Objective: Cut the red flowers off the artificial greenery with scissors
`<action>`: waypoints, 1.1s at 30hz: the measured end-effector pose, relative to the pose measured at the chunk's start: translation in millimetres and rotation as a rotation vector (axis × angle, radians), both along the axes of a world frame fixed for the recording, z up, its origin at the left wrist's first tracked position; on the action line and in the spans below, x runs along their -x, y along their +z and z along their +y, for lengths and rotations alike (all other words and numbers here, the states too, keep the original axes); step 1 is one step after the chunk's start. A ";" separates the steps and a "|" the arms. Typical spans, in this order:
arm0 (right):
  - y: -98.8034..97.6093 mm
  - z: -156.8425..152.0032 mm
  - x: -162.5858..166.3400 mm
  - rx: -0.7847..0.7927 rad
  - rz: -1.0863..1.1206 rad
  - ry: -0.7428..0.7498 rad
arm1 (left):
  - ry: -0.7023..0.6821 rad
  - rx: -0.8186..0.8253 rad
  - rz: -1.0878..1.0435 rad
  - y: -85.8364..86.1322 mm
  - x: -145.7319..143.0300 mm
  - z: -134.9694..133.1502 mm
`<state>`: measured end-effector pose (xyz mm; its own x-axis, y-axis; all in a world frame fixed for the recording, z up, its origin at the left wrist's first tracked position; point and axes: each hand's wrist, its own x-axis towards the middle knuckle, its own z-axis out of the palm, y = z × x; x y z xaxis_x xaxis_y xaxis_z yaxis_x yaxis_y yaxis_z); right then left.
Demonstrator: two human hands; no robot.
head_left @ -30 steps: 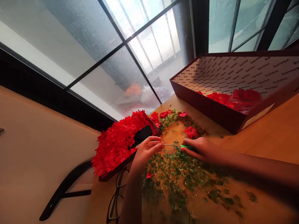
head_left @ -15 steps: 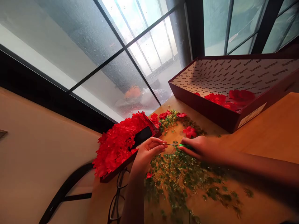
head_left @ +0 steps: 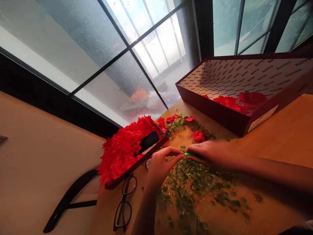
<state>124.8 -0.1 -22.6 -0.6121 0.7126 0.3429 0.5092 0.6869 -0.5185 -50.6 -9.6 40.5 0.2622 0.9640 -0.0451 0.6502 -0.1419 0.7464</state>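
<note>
Now both hands sit close together over the wooden table (head_left: pixel 281 130), a little in from its far corner. The right hand (head_left: pixel 209 154) is closed around a green handle (head_left: pixel 189 154), of which only a sliver shows beside the fingers; anything running from it is hidden. The left hand (head_left: pixel 165 163) faces it with curled fingers (head_left: pixel 174 154) almost touching the handle, but I cannot tell whether they pinch anything. Below the hands, a loose spread of green and gold leaves (head_left: pixel 188 182) runs toward the near edge of the table, and more sprigs (head_left: pixel 177 125) lie beyond them, toward the far corner. A lone red flower (head_left: pixel 198 136) rests on bare wood just past the right hand. To the left of the hands, a dark red tray (head_left: pixel 137 166) is heaped with red fabric flowers (head_left: pixel 122 153), and a black phone (head_left: pixel 148 142) lies on top of the heap. Open glasses (head_left: pixel 124 202) sit on the table just below the tray, near the left edge. Toward the right edge stands an open box (head_left: pixel 215 114) with a printed lining, holding a few more red flowers (head_left: pixel 251 97). A gridded window (head_left: pixel 110 55) fills the view beyond the table.
</note>
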 end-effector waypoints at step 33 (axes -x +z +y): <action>-21.5 26.4 -11.0 0.621 0.535 -0.279 | 0.799 -0.170 0.709 -35.9 201.4 28.2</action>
<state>135.9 26.3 -44.1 -0.2543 0.9665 0.0339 0.1974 0.0861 -0.9765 -252.1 18.6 4.5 -0.4782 0.8524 0.2114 0.8766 0.4484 0.1747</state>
